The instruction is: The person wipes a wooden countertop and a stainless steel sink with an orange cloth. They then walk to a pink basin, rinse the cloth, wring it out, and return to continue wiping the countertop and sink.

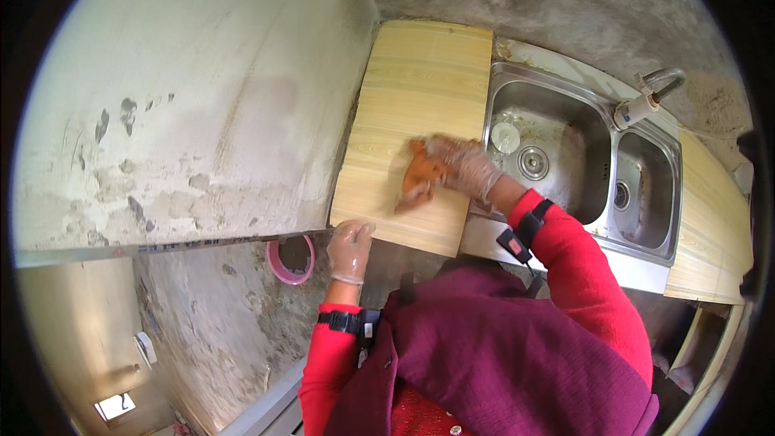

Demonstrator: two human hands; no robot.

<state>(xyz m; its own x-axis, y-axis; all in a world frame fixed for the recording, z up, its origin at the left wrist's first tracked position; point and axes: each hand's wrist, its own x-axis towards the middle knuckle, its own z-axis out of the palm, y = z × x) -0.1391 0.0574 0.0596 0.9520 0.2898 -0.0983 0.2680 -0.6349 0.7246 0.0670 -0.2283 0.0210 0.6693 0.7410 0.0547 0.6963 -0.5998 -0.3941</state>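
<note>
My right hand, in a clear plastic glove and blurred, grips an orange cloth. The cloth lies bunched against a wood-patterned countertop board, left of the sink. Near that board's front left corner is my left hand, also gloved, with its fingers curled in and no object visible in it. Whether its fingertips touch the board's edge is hard to tell.
A steel double-bowl sink adjoins the board on the right, with a tap behind it. A round pale disc lies in the larger bowl. A plastered wall borders the board's left side. A pink basin sits low at left.
</note>
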